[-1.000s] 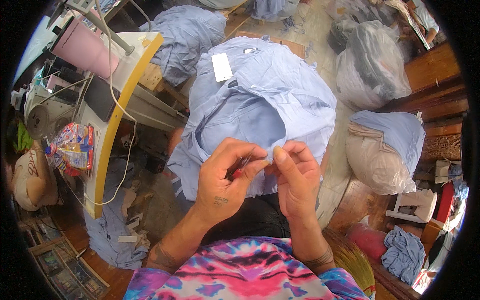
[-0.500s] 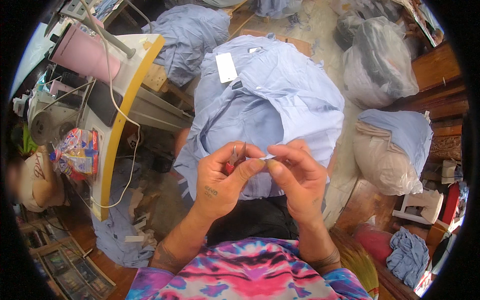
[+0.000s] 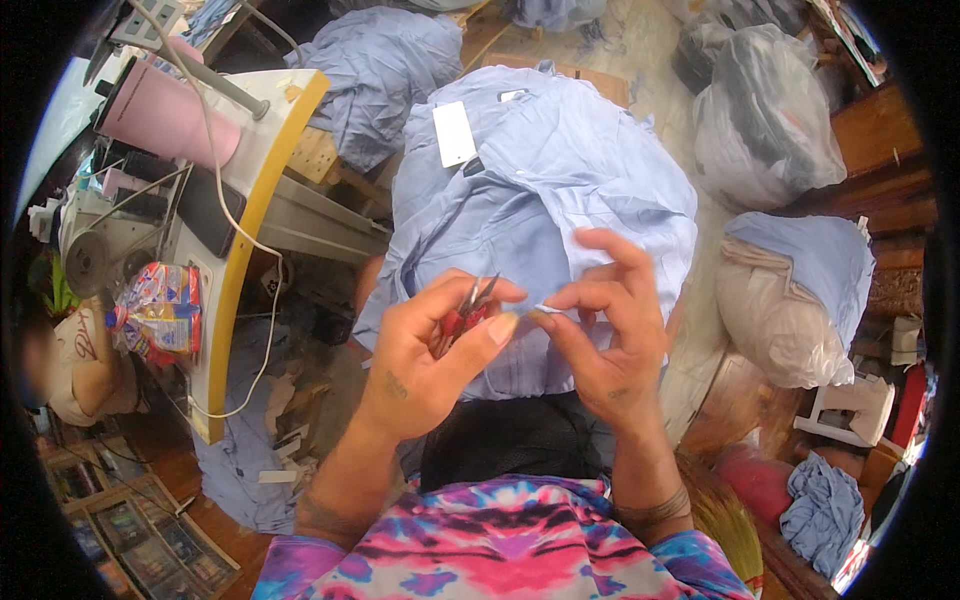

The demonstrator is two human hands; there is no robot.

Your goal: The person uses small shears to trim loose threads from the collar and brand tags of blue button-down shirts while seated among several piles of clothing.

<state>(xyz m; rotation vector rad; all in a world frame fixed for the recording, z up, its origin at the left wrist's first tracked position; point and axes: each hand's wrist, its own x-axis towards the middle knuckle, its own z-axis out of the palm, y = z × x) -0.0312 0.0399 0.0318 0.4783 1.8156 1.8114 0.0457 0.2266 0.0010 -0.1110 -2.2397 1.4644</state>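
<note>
Blue garments lie heaped in front of me, the top one gaping open toward me with a white card tag on it. Above the near edge of this cloth, my left hand is closed round small red-handled snips, whose points stick up past the fingers. Close to its right, my right hand pinches a tiny whitish piece between thumb and finger, its other fingers loosely bent. What this piece is cannot be made out.
At left stands a yellow-edged sewing table with a pink tumbler, a dark phone and a colourful plastic packet. Bagged cloth and a blue-topped bundle sit at right. Another person is at far left.
My fingertips have drawn slightly apart, leaving the whitish piece in my right hand. The right fingers have lifted and spread, and the snips have tilted in my left hand.
</note>
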